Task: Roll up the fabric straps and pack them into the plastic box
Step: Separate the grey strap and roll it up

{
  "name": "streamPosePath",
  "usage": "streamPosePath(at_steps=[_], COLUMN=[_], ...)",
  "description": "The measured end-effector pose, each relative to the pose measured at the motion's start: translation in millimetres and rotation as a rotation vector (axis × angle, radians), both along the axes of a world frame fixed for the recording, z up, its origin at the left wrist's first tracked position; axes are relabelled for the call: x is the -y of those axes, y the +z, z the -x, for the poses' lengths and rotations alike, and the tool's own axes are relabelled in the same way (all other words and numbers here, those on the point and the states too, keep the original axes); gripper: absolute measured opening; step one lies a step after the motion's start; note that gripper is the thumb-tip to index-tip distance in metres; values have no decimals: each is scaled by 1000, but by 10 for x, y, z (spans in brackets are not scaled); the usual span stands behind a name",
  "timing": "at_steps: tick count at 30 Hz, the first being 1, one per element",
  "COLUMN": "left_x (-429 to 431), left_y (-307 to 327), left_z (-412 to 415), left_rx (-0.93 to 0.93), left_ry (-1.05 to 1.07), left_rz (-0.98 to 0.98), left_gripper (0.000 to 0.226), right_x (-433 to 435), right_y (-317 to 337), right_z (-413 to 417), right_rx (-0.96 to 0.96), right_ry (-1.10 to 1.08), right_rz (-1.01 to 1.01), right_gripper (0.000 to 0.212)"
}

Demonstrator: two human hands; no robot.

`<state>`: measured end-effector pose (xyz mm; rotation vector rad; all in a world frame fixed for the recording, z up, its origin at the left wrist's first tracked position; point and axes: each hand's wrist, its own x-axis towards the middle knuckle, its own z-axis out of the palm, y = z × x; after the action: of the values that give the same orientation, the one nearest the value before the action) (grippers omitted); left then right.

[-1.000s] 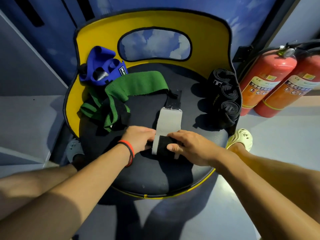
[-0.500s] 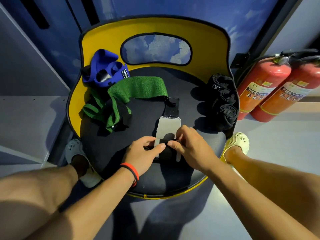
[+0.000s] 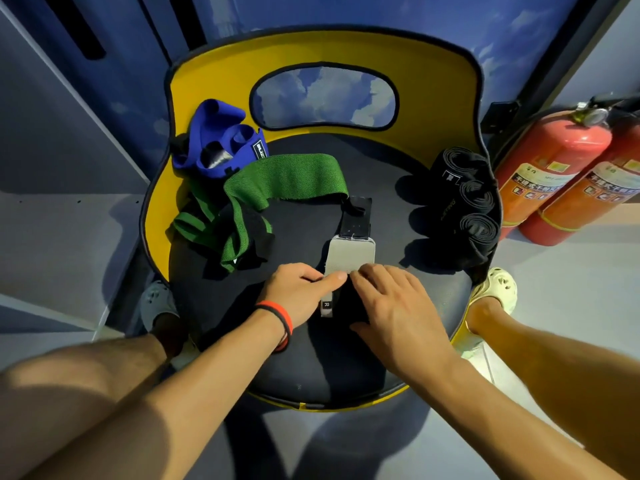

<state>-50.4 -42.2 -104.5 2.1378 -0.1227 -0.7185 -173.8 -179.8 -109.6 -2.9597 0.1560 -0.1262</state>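
A grey strap [image 3: 350, 254] with a black end [image 3: 356, 216] lies flat on the black seat [image 3: 311, 362] of a yellow chair. Its near end is wound into a dark roll [image 3: 341, 303] under my hands. My left hand [image 3: 298, 296] grips the roll's left side, its thumb laid across the grey fabric. My right hand [image 3: 388, 299] rests on top of the roll with its fingers spread and nearly straight. Three rolled black straps [image 3: 467, 206] stand at the seat's right edge. A loose green strap [image 3: 287, 178] and a blue strap [image 3: 221, 147] lie at the back left. No plastic box is in view.
The chair's yellow backrest [image 3: 325, 53] curves round the far side of the seat. Two red fire extinguishers [image 3: 547, 168] stand on the floor to the right. My feet in sandals [image 3: 498, 285] flank the chair.
The roll has moved further up the strap, so less grey fabric lies flat. My right hand changed from pinching the roll to lying spread over it.
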Motion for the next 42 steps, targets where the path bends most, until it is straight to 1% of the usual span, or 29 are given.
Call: streamPosePath(at_steps=[3, 6, 9, 12, 13, 16, 18, 20, 21, 24, 25, 27, 28, 29, 31, 32, 34, 35, 37, 40, 42], left_x=[1, 18, 10, -24, -34, -46, -55, -74, -89, -156, -176, -204, -216, -223, -231, -228, -209, -197, -168, -112, -61], left_y=[9, 16, 12, -3, 7, 57, 70, 67, 70, 153, 174, 201, 195, 189, 170, 170, 157, 135, 97, 58, 43], left_z=[-51, -47, -6, 5, 3, 4, 38, 89, 118, 219, 241, 287, 307, 325, 354, 377, 423, 425, 410, 362, 332], left_rx=[-47, -41, -44, -67, -98, -216, -253, -298, -322, -370, -394, -421, -376, -282, -48, 32, 80, 98, 145, 84, 65], left_ry=[8, 28, 37, -21, -15, 23, 15, -5, -21, -90, -113, -164, -194, -229, -313, -361, -418, -420, -378, -240, -200], left_rz=[3, 20, 57, 42, 52, 87, 86, 90, 88, 97, 100, 91, 77, 53, -5, -20, 4, 15, 26, 122, 184], left_gripper=[40, 44, 39, 65, 65, 53, 56, 59, 54, 27, 23, 24, 26, 27, 35, 44, 62, 67, 63, 48, 32], right_x=[-10, 76, 153, 210, 232, 320, 390, 455, 482, 522, 529, 541, 545, 551, 572, 577, 577, 579, 598, 611, 570], right_y=[-29, 0, 62, 81, 88, 133, 189, 269, 309, 404, 417, 395, 384, 370, 334, 317, 301, 302, 317, 331, 298], right_z=[-39, -64, -74, -74, -77, -74, -68, -58, -56, -32, -25, -22, -23, -22, -17, -13, -14, -15, -6, 20, 35], right_rx=[57, 27, 39, 35, 24, -27, -74, -147, -190, -307, -340, -378, -386, -387, -360, -338, -322, -324, -311, -240, -152], right_ry=[-16, 21, 30, 57, 71, 113, 127, 119, 122, 135, 136, 139, 132, 114, 81, 75, 66, 59, 37, 0, -32], right_rz=[-30, -44, -103, -153, -174, -240, -298, -315, -304, -310, -336, -405, -436, -466, -511, -519, -524, -522, -522, -528, -425], right_gripper=[64, 66, 60, 54, 54, 58, 59, 59, 59, 61, 60, 52, 49, 48, 52, 55, 58, 58, 50, 36, 30])
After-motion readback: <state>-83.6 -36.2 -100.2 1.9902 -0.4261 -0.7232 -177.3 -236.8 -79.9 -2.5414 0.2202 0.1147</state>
